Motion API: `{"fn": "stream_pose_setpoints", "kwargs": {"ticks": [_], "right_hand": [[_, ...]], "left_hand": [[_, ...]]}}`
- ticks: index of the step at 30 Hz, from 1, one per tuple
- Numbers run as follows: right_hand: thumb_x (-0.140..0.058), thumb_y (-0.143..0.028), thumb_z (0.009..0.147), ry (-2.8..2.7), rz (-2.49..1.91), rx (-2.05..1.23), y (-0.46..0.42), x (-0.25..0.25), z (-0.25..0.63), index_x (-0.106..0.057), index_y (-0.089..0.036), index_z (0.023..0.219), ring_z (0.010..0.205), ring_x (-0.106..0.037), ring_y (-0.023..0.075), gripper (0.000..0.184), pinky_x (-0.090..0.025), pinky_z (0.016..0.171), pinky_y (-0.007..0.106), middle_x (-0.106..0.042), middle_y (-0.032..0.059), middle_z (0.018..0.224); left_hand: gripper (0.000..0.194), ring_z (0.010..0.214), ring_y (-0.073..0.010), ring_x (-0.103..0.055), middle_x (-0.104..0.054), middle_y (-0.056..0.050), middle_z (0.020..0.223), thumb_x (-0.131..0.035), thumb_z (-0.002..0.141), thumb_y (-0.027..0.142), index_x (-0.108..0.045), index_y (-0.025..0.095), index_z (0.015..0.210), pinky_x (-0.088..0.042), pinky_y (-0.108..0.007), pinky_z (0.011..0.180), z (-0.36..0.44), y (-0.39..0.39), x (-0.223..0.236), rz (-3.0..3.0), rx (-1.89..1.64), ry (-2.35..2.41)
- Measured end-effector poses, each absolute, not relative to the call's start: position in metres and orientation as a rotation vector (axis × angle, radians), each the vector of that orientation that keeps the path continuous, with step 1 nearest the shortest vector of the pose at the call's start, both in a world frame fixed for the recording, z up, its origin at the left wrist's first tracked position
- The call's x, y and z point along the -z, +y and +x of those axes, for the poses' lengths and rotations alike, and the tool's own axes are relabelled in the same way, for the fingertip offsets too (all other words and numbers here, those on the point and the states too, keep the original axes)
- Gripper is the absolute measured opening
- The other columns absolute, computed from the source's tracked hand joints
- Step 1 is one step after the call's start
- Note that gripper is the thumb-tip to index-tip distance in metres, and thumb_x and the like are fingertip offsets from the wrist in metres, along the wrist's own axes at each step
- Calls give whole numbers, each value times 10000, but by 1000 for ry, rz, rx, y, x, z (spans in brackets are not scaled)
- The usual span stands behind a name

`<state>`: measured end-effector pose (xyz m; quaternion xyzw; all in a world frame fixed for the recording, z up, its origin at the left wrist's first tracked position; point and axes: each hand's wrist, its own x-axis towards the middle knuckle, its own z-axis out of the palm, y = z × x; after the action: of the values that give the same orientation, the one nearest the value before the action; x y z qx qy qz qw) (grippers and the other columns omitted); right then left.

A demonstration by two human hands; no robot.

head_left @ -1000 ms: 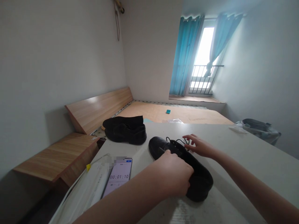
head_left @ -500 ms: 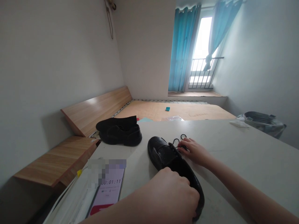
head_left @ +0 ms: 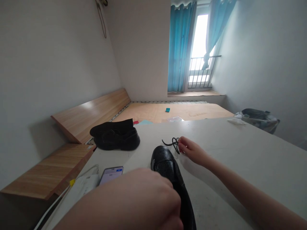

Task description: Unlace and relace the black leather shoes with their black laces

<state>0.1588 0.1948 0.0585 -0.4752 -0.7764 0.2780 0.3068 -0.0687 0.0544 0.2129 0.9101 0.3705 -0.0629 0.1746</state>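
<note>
Pebbled black leather shoe (head_left: 166,167) — left hand (head_left: 141,201) gripping; right hand (head_left: 192,150) pinching black lace (head_left: 173,142)

We see a white bench (head_left: 240,159) carrying a pair of black shoes (head_left: 115,138) toward its far left, a single black leather shoe (head_left: 165,166) near the front, a phone (head_left: 111,175) just beside a white packet (head_left: 83,187) at the left edge, and a white paper scrap (head_left: 236,121) far right. Behind it, a wooden bed base (head_left: 148,112) holds a small teal item (head_left: 167,109) and clear plastic (head_left: 175,119).
</note>
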Motion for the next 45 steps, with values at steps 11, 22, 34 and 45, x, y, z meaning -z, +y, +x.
{"fn": "stream_pose_setpoints", "kwargs": {"ticks": [11,22,34,45], "right_hand": [[-597,-607,815,-1860,-851,-1395,152,-98,133,-568,-166,801,551,-378,85,442,-308,498,229,-448,-35,641],[-674,-579,769,-1755,-831,-1467,143,-104,133,-606,-169,763,569,-375,98,416,-307,513,241,-488,-18,639],[-568,-541,880,-1730,-934,-1413,180,-99,176,-570,-169,701,592,-342,110,413,-282,590,274,-422,-34,619],[-619,-515,860,-1487,-910,-1580,195,-90,191,-586,-168,757,610,-384,98,363,-343,582,243,-473,-17,695]], "left_hand": [[239,917,-211,-656,-710,-47,1025,-480,874,153,-686,219,976,-485,-304,818,-63,91,-197,2645,134,1337],[234,741,-231,-641,-690,-41,812,-467,925,286,-636,193,793,-437,-329,635,-50,98,-201,2749,-18,1477],[232,744,-208,-630,-698,2,815,-455,910,408,-622,247,909,-386,-279,584,-88,97,-238,2355,-793,2056],[188,644,-124,-585,-667,34,752,-533,882,369,-626,207,865,-370,-219,578,-108,88,-256,2099,-1228,2148]]}}
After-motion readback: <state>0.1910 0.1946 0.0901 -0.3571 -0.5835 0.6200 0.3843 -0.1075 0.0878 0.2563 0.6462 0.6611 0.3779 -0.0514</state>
